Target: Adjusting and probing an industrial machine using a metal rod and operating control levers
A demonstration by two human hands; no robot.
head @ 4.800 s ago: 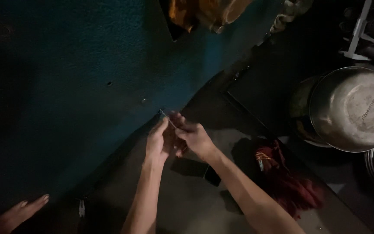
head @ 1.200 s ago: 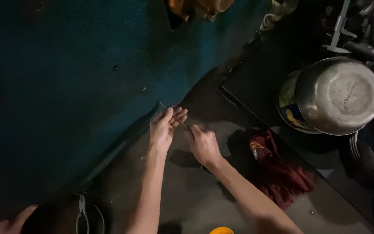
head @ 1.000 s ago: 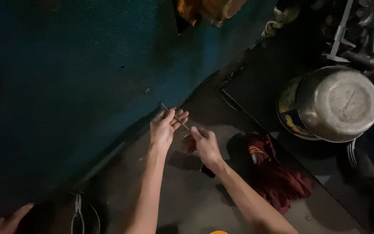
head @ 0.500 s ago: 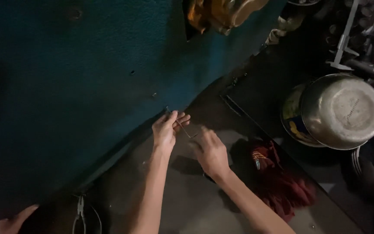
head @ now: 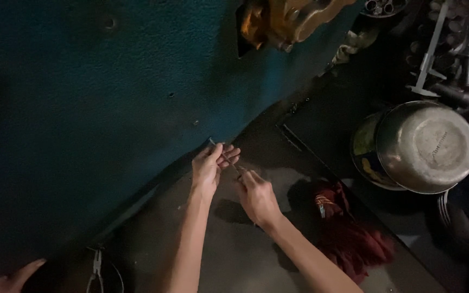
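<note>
Both the left hand (head: 211, 167) and the right hand (head: 256, 194) pinch a thin metal rod (head: 225, 158) against the teal panel (head: 109, 97).

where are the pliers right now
Head view, bottom left: the pliers lie on the floor by the teal panel, left of the left hand's forearm.
</note>
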